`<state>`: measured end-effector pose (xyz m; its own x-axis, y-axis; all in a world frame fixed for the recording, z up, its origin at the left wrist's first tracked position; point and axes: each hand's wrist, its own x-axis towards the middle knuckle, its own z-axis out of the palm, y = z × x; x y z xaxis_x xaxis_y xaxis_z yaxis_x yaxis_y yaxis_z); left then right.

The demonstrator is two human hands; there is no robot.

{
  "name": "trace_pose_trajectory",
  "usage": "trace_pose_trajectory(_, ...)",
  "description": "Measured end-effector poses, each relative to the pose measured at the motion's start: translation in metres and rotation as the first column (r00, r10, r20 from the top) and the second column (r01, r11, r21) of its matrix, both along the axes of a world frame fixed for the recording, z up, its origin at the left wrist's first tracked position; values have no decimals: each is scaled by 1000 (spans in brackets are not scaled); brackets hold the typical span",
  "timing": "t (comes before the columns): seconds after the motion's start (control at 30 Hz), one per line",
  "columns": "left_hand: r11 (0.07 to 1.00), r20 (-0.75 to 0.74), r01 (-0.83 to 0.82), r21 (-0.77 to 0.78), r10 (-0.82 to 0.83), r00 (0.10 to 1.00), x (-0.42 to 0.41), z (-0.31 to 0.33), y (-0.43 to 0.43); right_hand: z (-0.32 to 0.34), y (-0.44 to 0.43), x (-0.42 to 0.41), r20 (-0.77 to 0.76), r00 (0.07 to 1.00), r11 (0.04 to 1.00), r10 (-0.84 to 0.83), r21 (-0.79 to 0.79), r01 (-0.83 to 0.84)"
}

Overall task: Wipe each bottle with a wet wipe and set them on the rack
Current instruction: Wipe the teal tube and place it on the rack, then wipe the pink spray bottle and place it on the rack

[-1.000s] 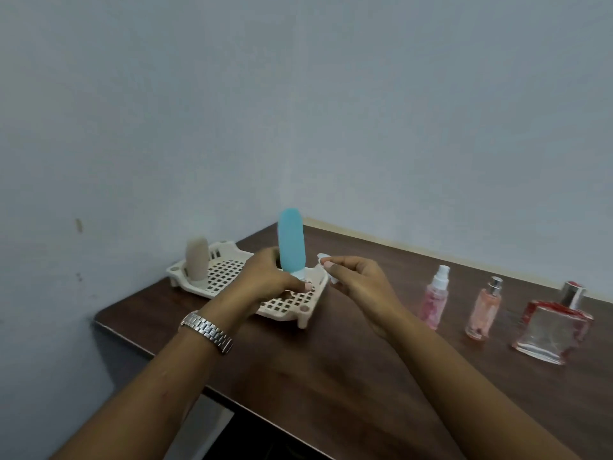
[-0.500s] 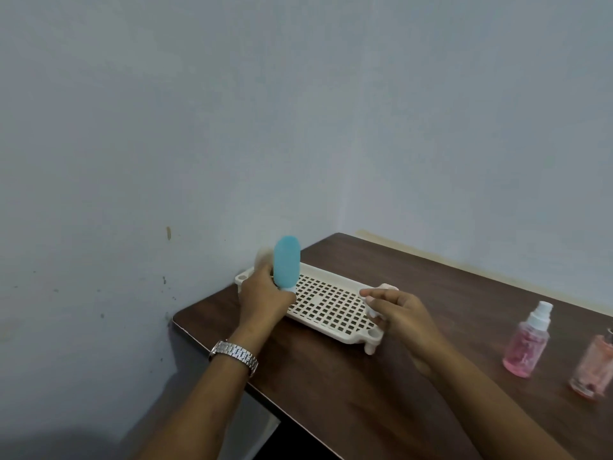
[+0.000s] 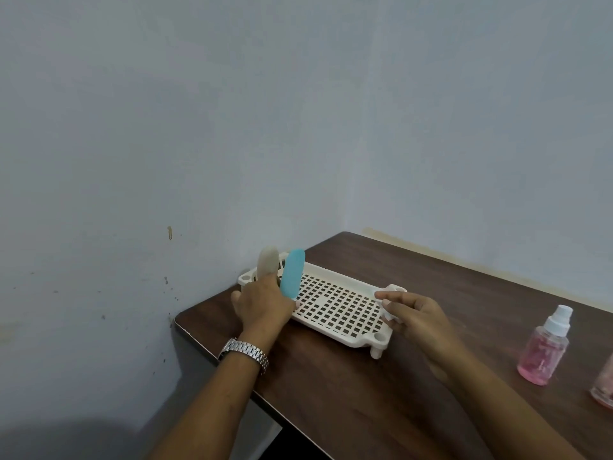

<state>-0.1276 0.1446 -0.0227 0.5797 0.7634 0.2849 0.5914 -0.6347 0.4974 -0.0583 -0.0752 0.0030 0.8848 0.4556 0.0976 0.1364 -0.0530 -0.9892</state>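
Note:
A cream slotted rack (image 3: 335,307) stands at the table's far left corner. On its left end a beige squeeze bottle (image 3: 268,258) stands upright. Right beside it my left hand (image 3: 262,303) holds a light blue squeeze bottle (image 3: 292,273) by its lower end, tilted slightly over the rack's left part. Whether the blue bottle touches the rack I cannot tell. My right hand (image 3: 414,315) hovers at the rack's right end and pinches a small white wet wipe (image 3: 388,312). A pink spray bottle (image 3: 544,351) stands on the table to the right.
The dark wooden table (image 3: 365,393) sits in a corner between two pale walls. A second pink bottle (image 3: 605,386) is cut off by the right frame edge. The table's left edge drops off just beside my left wrist.
My left hand has carried the blue bottle leftward to the rack's left end, next to the beige bottle. The view has swung left, so the perfume bottles slid out to the right.

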Motion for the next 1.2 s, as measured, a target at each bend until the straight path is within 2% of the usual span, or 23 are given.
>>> trace_pose_trajectory(0.17, 997, 10, -33, -69, 34, 999, 4, 2, 2, -3, -1, 4, -1, 1000, 999, -29, 22, 29)
trace_pose_trajectory(0.67, 999, 14, -52, -9, 52, 999, 0, 2, -5, -7, -2, 3, 47, 996, 997, -70, -17, 71)
trace_pose_trajectory(0.9, 1000, 120, 14, -2, -13, 993, -11, 6, -13, -8, -6, 4, 32, 998, 998, -55, 14, 55)
trace_pose_trajectory(1.03, 985, 110, 12, 174, -31, 993, -22, 11, -25, -8, -8, 4, 10, 999, 998, -43, 43, 42)
trace_pose_trajectory(1.2, 962, 51, 48, 268, -64, 997, -33, 27, -47, -8, -11, 5, 3, 999, 997, -48, 57, 48)
